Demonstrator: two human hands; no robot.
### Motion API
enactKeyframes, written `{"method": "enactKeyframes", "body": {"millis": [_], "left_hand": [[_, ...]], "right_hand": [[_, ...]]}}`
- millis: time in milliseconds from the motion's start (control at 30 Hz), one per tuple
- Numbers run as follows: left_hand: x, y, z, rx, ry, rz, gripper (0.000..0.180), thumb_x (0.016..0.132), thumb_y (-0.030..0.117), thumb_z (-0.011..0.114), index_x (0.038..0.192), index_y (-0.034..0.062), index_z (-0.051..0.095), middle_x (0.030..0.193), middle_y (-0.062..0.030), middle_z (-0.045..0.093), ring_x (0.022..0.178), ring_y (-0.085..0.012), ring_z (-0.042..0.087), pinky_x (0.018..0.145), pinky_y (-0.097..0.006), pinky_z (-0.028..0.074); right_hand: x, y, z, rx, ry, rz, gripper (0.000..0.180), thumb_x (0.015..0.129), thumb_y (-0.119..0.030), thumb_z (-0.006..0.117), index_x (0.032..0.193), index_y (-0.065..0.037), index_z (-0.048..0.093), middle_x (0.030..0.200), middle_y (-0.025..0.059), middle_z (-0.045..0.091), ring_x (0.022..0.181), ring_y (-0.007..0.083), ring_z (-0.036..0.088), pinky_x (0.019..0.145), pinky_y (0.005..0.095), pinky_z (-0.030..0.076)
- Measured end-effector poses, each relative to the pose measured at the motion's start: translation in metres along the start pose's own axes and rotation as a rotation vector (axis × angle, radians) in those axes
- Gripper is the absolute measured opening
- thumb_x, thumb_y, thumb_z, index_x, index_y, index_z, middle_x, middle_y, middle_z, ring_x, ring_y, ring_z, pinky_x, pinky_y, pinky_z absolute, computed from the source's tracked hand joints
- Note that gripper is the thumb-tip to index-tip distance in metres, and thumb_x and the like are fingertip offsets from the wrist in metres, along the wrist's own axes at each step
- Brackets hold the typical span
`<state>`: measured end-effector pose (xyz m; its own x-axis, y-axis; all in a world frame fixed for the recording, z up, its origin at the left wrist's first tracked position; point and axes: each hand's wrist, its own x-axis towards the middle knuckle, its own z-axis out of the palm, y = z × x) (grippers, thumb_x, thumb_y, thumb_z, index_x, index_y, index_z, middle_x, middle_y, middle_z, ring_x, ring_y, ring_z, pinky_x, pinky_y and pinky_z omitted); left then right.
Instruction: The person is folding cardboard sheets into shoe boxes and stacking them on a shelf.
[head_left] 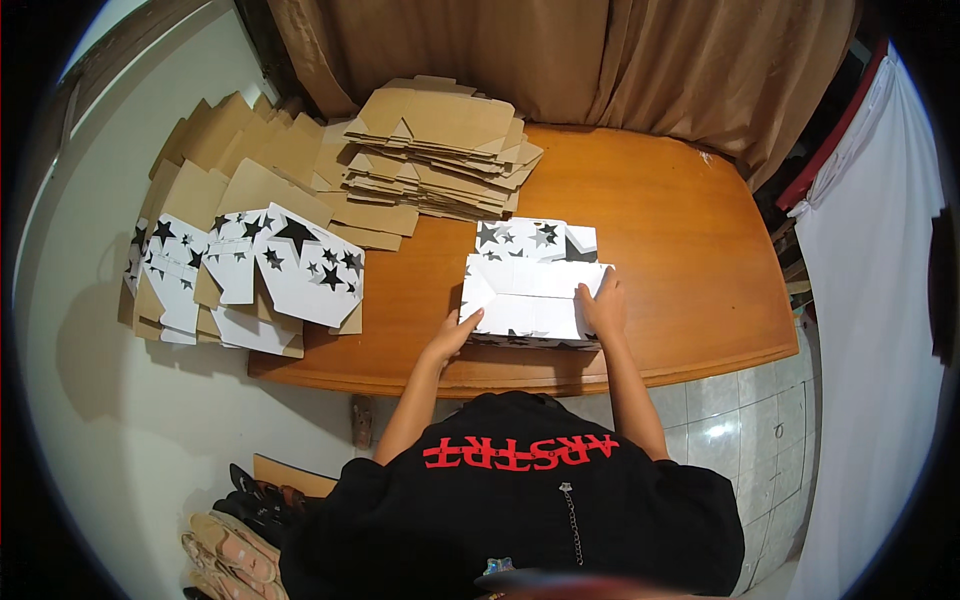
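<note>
A white cardboard box (535, 308) with black and grey stars sits near the front edge of the wooden table. Its folded panels show a crease across the middle, and a star-printed flap (520, 238) stands out at the far side. My left hand (453, 332) grips the box's left near corner, thumb on top and the other fingers mostly hidden. On the right side, my right hand (604, 308) holds the edge, its thumb pressed on the white panel.
Stacked flat brown cardboard pieces (430, 140) lie at the back of the table (690, 270). More star-printed flat cardboard (310, 265) overlaps at the left, by the wall. A brown curtain (480, 45) hangs behind, a white cloth (870, 300) at right. Shoes (235, 550) lie lower left.
</note>
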<state>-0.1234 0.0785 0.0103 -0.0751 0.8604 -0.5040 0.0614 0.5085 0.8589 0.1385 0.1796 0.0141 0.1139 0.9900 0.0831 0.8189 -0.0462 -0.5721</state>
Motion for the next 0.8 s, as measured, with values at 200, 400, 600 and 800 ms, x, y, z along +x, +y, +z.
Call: {"method": "enactKeyframes", "body": {"millis": [200,400,600,800], "left_hand": [[-0.013,0.014,0.024,-0.266,-0.068,-0.017,0.076,0.082,0.052,0.053,0.140,0.0255,0.010,0.145,-0.0175,0.015,0.131,-0.0374,0.019,0.093,-0.064,0.023],[0.000,0.045,0.056,-0.385,0.107,0.458,0.071,0.077,0.038,0.067,0.131,0.0141,0.028,0.133,-0.0169,0.029,0.122,-0.0316,0.028,0.096,-0.051,0.028],[-0.046,0.112,0.063,0.147,0.605,1.129,0.075,0.055,0.022,0.081,0.118,0.0097,0.041,0.118,-0.0191,0.034,0.112,-0.0327,0.037,0.095,-0.042,0.033],[-0.037,0.095,0.062,0.536,0.652,1.449,0.073,0.050,0.026,0.081,0.114,0.0239,0.045,0.124,-0.0175,0.036,0.116,-0.0369,0.036,0.099,-0.059,0.020]], "right_hand": [[0.008,0.005,-0.033,0.059,0.171,-0.014,0.067,0.077,-0.033,0.061,0.129,0.000,0.036,0.116,0.0277,0.045,0.105,0.0414,0.049,0.087,0.0446,0.042],[0.019,0.000,-0.062,0.287,0.355,0.027,0.059,0.081,-0.032,0.058,0.127,0.001,0.040,0.120,0.0274,0.044,0.111,0.0394,0.044,0.094,0.0424,0.035],[0.033,0.018,-0.040,0.330,0.177,-0.008,0.060,0.084,-0.039,0.055,0.126,0.001,0.041,0.120,0.0267,0.044,0.111,0.0366,0.045,0.095,0.0405,0.035],[0.015,-0.035,-0.062,0.828,-0.192,0.069,0.055,0.090,-0.046,0.044,0.130,-0.009,0.040,0.125,0.0195,0.042,0.107,0.0290,0.050,0.084,0.0433,0.043]]}}
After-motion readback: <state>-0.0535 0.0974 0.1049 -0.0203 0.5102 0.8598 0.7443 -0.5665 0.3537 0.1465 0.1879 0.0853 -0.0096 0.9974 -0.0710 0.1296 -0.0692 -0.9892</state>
